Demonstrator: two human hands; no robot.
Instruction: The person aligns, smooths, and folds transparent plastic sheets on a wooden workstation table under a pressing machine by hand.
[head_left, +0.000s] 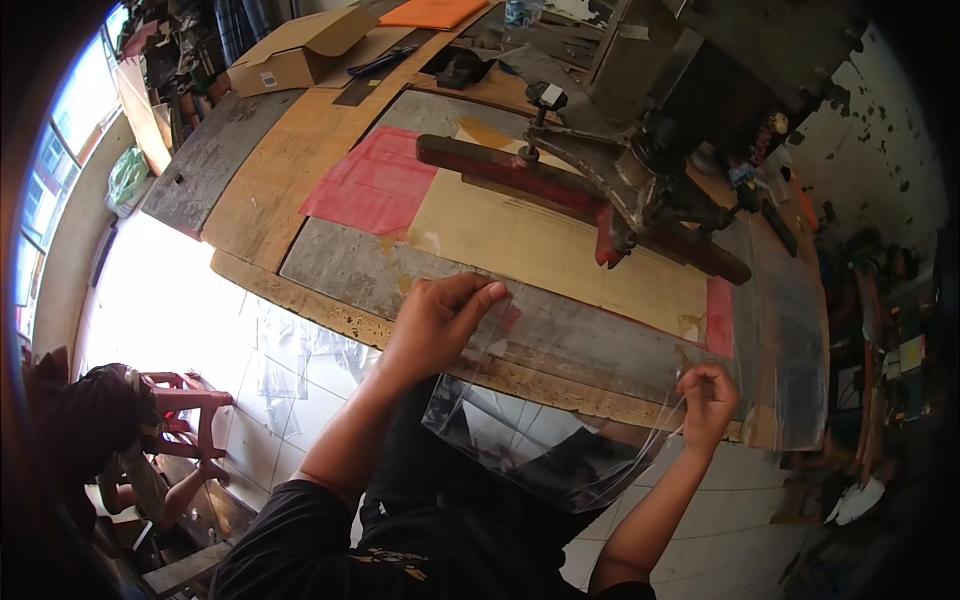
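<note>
A clear plastic sheet (545, 440) hangs between my two hands at the table's front edge, sagging over my lap. My left hand (445, 318) pinches its upper left corner between thumb and fingers, just above the grey work plate (345, 262). At the sheet's right side my right hand (708, 400) is closed on the edge, fingers curled. Beyond my hands, a press with a long dark red bar (570, 195) stands over a yellowish sheet (490, 232). Pink-red material (372, 180) shows at both ends of that sheet.
Clear plastic sheets (800, 350) hang over the table's right end. A cardboard box (300, 50) and an orange folder (432, 12) lie at the back left. Lower left, a person (110, 420) sits beside a red stool (190, 405). Plastic pieces (285, 360) lie on the tiled floor.
</note>
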